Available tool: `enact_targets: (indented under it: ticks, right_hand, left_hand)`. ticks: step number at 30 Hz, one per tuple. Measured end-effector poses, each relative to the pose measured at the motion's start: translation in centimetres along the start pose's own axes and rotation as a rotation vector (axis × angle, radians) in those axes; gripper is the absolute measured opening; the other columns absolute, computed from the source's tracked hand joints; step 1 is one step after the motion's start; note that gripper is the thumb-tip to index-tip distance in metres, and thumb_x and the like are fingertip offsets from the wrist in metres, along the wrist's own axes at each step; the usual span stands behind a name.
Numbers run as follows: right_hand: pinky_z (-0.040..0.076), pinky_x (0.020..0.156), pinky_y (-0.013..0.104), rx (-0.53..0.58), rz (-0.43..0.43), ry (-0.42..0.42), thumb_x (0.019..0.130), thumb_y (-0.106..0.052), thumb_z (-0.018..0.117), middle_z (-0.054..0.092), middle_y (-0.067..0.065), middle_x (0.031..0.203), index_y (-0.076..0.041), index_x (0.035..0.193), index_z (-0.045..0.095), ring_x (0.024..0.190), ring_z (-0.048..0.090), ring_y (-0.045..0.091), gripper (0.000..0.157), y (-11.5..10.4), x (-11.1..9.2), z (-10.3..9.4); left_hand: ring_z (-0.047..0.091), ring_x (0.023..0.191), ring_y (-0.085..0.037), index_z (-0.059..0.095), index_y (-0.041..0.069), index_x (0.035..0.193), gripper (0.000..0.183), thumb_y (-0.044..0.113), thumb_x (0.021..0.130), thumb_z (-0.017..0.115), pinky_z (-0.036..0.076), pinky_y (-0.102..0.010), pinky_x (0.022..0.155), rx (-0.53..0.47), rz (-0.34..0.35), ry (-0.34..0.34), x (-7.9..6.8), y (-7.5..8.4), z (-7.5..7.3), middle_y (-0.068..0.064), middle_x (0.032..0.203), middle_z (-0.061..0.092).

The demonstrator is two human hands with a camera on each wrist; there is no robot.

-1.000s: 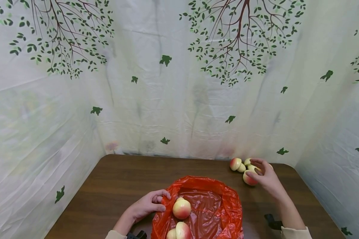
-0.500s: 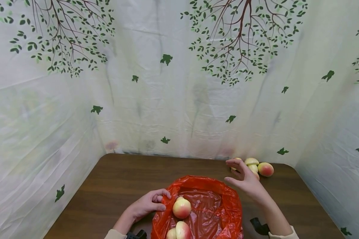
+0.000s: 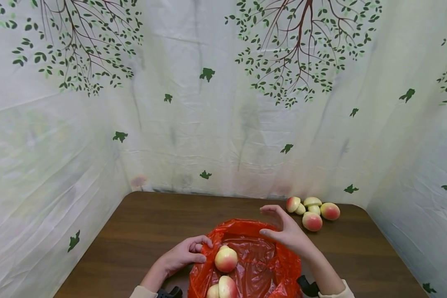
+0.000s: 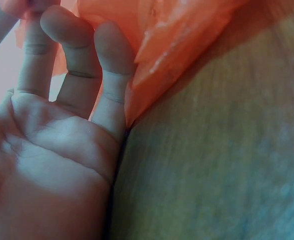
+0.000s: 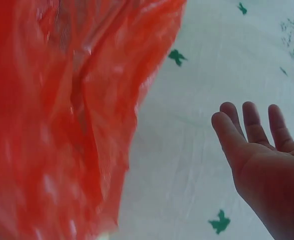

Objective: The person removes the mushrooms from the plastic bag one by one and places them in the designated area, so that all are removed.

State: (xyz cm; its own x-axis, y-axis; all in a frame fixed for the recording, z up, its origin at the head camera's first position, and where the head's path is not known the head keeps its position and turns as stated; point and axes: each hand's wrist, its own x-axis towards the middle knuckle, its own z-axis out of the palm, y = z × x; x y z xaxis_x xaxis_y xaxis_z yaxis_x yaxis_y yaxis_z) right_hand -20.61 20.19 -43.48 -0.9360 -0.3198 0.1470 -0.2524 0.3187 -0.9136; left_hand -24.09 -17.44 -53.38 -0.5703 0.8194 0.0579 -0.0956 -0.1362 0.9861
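Observation:
A red plastic bag (image 3: 283,258) stands with its mouth spread at the table's front. My left hand (image 3: 184,256) pinches its left rim between thumb and fingers; in the left wrist view the fingers of that left hand (image 4: 61,115) curl against the red film. Inside the bag lie a yellow and red mushroom-shaped piece (image 3: 226,260) and, nearer me, another such piece (image 3: 227,287), partly cut off by the frame. My right hand (image 3: 288,231) hovers over the bag's far right rim, thumb and fingers apart, holding nothing. The right wrist view shows this right hand (image 5: 272,155) beside the bag.
Several more mushroom-shaped pieces, including a reddish one (image 3: 312,222), lie at the back right of the brown wooden table (image 3: 164,215). Behind and at both sides hangs a pale curtain (image 3: 223,136) printed with branches and leaves.
My right hand has moved left and nearer, away from the mushroom-shaped pieces at the back right to the bag's rim. Those pieces show uncovered. My left hand and the bag stay put.

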Motion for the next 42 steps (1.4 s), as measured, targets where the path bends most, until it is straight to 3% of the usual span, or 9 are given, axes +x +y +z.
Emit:
enact_targets:
  ticks: [3,9,17,23,31,42]
  right_hand:
    - [0.046,0.117,0.065,0.009,-0.004,-0.03,0.098,-0.026,0.078,0.052,0.017,0.155,-0.008,0.149,0.046,0.149,0.047,0.046,0.062,0.0,0.2,0.9]
    - [0.038,0.123,0.066,0.01,-0.016,-0.072,0.097,-0.026,0.079,0.054,0.017,0.153,-0.01,0.147,0.049,0.149,0.047,0.045,0.06,-0.1,0.7,2.7]
    - [0.045,0.117,0.066,0.03,0.017,-0.189,0.099,-0.031,0.077,0.051,0.018,0.158,-0.007,0.152,0.046,0.148,0.049,0.045,0.066,0.5,1.0,5.3]
    - [0.053,0.112,0.059,0.063,0.025,-0.263,0.099,-0.024,0.077,0.053,0.022,0.155,-0.003,0.15,0.048,0.143,0.054,0.048,0.062,1.3,1.1,7.1]
    - [0.054,0.111,0.058,0.046,0.037,-0.302,0.099,-0.022,0.077,0.061,0.021,0.147,-0.005,0.146,0.053,0.137,0.06,0.043,0.054,2.1,1.2,8.5]
    - [0.061,0.102,0.046,0.008,0.024,-0.295,0.095,-0.021,0.081,0.066,0.012,0.141,-0.01,0.141,0.059,0.129,0.066,0.033,0.052,2.8,1.2,9.1]
  left_hand:
    - [0.076,0.088,-0.004,0.055,0.011,0.127,0.023,0.006,0.106,0.061,0.065,-0.026,0.08,0.003,-0.002,0.001,0.0,0.0,0.0,0.007,0.103,0.078]
    - [0.077,0.088,-0.005,0.055,0.011,0.127,0.023,0.006,0.106,0.061,0.065,-0.027,0.081,0.003,-0.005,0.001,0.0,0.0,0.0,0.006,0.103,0.078]
    - [0.077,0.089,-0.005,0.055,0.011,0.126,0.021,0.006,0.106,0.06,0.065,-0.026,0.081,-0.003,0.004,-0.007,0.0,-0.1,-0.1,0.007,0.103,0.078]
    - [0.077,0.089,-0.005,0.056,0.012,0.126,0.021,0.006,0.106,0.06,0.065,-0.027,0.081,-0.007,0.014,-0.013,0.0,-0.1,0.0,0.007,0.104,0.078]
    - [0.077,0.09,-0.005,0.055,0.012,0.127,0.022,0.006,0.106,0.06,0.066,-0.027,0.081,0.001,0.002,-0.007,0.1,-0.1,-0.1,0.006,0.104,0.079]
    - [0.076,0.089,-0.004,0.056,0.012,0.126,0.022,0.005,0.106,0.06,0.065,-0.026,0.081,0.002,0.012,-0.01,0.0,-0.2,0.0,0.007,0.104,0.079]
